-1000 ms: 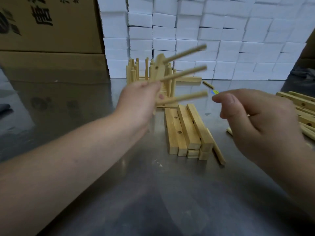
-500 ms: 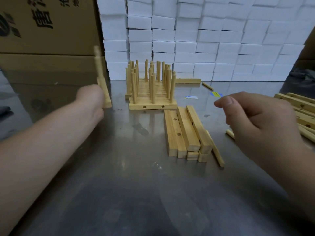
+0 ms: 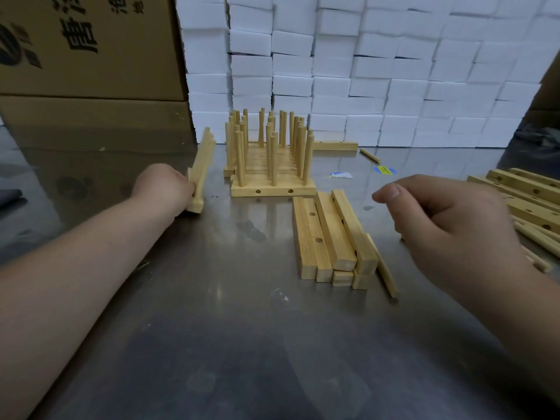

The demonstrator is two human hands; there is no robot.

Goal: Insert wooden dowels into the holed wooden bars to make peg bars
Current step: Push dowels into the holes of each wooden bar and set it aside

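At the left of the steel table (image 3: 242,344), our left hand (image 3: 163,189) grips a peg bar (image 3: 200,174) by its near end, fingers curled round the wood. The bar stands steeply tilted with its lower end at or just above the tabletop, and blur keeps us from counting its pegs. Just to its right stands a row of finished peg bars (image 3: 272,189), laid flat side by side with their dowels upright; the nearest shows two holes in its front face. Just in front of that row's right end lies a pile of holed bars (image 3: 330,237), two layers deep and running away from us, with a loose dowel (image 3: 386,275) along its right side. Our right hand (image 3: 448,225) hovers to the right of the pile, fingers loosely curled and thumb tip near the forefinger, and we see nothing held in it. Beyond it, at the right edge, more bars (image 3: 527,192) and dowels lie in a heap. Farther back, a single bar (image 3: 335,146) and a short dowel (image 3: 369,155) rest near a wall of white boxes (image 3: 363,71). Cardboard boxes (image 3: 91,47) stand at the back left.
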